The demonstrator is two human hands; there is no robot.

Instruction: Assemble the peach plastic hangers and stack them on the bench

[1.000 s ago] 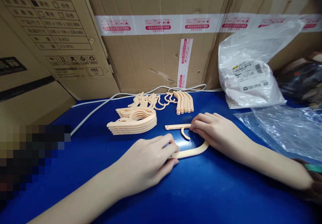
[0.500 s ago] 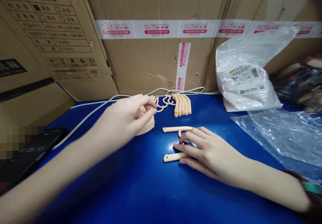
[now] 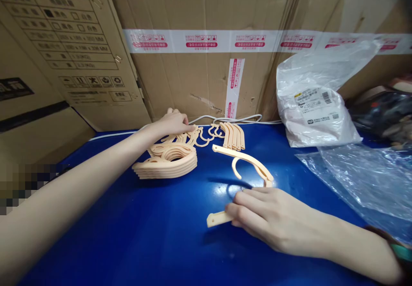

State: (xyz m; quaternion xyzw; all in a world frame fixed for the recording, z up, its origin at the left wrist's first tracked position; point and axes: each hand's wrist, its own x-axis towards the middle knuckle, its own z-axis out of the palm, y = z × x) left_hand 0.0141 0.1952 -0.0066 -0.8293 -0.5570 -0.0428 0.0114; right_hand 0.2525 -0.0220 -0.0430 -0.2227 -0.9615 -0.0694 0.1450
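My right hand (image 3: 270,217) is closed around one arm of a cream plastic folding hanger (image 3: 246,156), lifting it a little off the blue table. The hanger is bent at its joint, with the hook between its two arms. My left hand (image 3: 172,122) reaches over a far row of cream hanger parts (image 3: 185,137), thumb and forefinger slightly apart at their edge. Its other fingers are partly hidden. In front of it lies a neat stack of cream hangers (image 3: 169,168). More hanger arms with hooks (image 3: 234,136) lie to its right.
Cardboard boxes (image 3: 193,7) wall off the back and left of the blue table (image 3: 154,234). A white cable (image 3: 257,118) runs along the back. On the right sit a white plastic bag (image 3: 317,114) with a label and a clear plastic sheet (image 3: 363,174).
My left hand has moved back and left past the stack to the rear parts. My right hand has come nearer, raising and tilting the hanger, whose hook now shows.
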